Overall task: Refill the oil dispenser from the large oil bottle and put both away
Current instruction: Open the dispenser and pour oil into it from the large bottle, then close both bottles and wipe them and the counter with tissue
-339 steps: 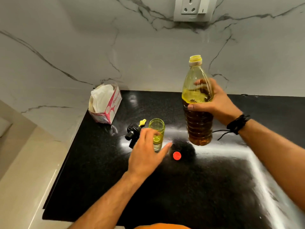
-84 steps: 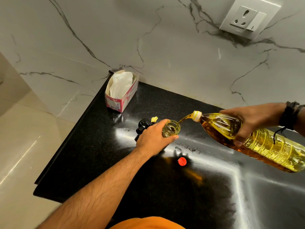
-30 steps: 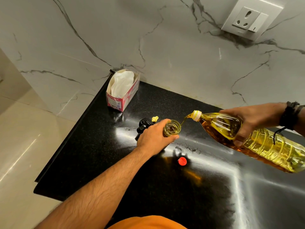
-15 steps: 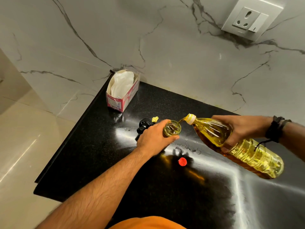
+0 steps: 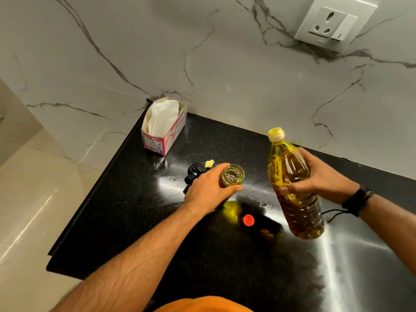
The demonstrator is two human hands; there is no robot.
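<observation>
Black granite counter (image 5: pixel 135 221): pour judged finished, left hand (image 5: pixel 209 190) curled round open oil dispenser jar (image 5: pixel 232 175), right hand (image 5: pixel 319 176) gripping near-upright large oil bottle (image 5: pixel 292 188) off the counter; next, recap with red cap (image 5: pixel 248 220) and pump head (image 5: pixel 195 173).

Black speckled counter (image 5: pixel 139 212) — white grey-veined marble wall (image 5: pixel 202 52), red cap (image 5: pixel 248 220), yellow-amber oil bottle (image 5: pixel 292 190).
</observation>
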